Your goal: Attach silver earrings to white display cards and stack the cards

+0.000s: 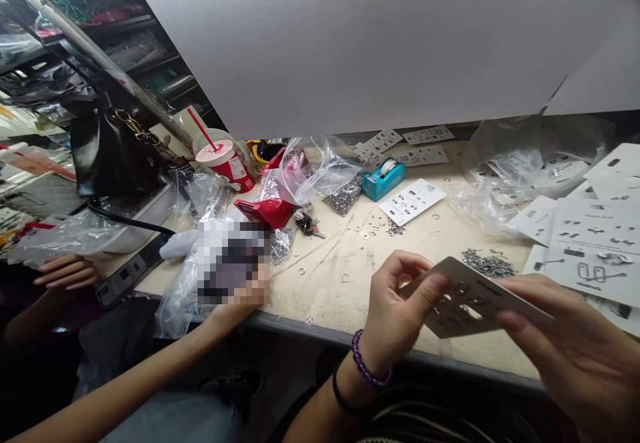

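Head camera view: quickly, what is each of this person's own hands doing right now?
Left hand: closed, fingers gripping a jewellery display card.
Right hand: closed, holding the other end of that card.

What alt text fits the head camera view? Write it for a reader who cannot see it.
The left hand, wearing a purple beaded bracelet, and the right hand hold a white jewelry card over a cluttered workbench. Loose metal rings, a teal tape dispenser and plastic bags lie nearby, and a co-worker's hand reaches in from the left.
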`<action>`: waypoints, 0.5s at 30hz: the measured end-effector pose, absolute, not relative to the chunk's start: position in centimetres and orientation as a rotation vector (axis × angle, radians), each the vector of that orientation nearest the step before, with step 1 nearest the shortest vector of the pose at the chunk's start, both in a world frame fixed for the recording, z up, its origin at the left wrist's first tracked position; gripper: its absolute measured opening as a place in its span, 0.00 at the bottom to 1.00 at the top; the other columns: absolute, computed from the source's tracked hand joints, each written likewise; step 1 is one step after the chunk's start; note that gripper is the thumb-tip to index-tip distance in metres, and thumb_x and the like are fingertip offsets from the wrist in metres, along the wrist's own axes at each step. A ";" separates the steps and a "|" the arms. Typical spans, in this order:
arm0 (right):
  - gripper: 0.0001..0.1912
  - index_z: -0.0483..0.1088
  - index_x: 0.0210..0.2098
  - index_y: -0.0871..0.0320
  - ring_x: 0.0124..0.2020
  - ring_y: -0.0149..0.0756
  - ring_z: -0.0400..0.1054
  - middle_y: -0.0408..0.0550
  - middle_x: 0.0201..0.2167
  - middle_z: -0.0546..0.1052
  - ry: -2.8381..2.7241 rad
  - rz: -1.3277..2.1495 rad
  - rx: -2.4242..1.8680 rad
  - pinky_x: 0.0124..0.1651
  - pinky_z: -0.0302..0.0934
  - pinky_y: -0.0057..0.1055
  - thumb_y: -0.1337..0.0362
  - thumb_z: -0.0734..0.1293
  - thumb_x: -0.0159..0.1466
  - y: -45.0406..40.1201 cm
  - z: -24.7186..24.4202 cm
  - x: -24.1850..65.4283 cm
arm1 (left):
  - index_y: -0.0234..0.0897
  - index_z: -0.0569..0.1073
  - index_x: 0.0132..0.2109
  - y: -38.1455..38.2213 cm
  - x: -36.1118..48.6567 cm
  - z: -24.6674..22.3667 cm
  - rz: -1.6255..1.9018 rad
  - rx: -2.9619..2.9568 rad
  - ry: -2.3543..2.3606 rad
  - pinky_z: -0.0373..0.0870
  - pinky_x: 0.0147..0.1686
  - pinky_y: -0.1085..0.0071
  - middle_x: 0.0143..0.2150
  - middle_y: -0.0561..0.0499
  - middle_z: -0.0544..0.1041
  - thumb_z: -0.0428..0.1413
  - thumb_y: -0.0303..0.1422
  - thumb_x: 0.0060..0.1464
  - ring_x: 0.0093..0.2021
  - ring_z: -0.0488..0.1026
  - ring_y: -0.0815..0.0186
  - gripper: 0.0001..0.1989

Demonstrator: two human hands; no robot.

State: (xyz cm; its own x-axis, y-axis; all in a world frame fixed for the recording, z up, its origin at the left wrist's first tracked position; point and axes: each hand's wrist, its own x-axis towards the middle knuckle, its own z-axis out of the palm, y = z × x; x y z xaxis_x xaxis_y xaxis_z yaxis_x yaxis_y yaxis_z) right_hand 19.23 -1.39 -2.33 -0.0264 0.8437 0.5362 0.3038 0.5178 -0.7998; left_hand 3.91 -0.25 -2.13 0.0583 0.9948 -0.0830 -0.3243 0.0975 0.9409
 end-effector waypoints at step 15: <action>0.07 0.73 0.36 0.54 0.22 0.26 0.66 0.43 0.27 0.74 -0.926 1.094 -1.001 0.20 0.64 0.20 0.63 0.68 0.57 2.5 -3.7 19.7 | 0.41 0.67 0.48 1.5 0.2 -2.6 1.553 1.212 1.211 0.62 0.46 0.69 0.48 0.49 0.68 0.50 0.34 0.56 0.48 0.64 0.64 0.12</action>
State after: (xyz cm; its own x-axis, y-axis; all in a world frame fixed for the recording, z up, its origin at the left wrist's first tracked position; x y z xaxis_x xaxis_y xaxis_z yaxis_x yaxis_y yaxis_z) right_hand 19.74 2.52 -3.66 0.2092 0.9727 0.1003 -0.2589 0.1540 -0.9536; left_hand 0.21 1.51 -2.58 -0.2153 0.9551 0.2038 -0.0348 -0.2161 0.9758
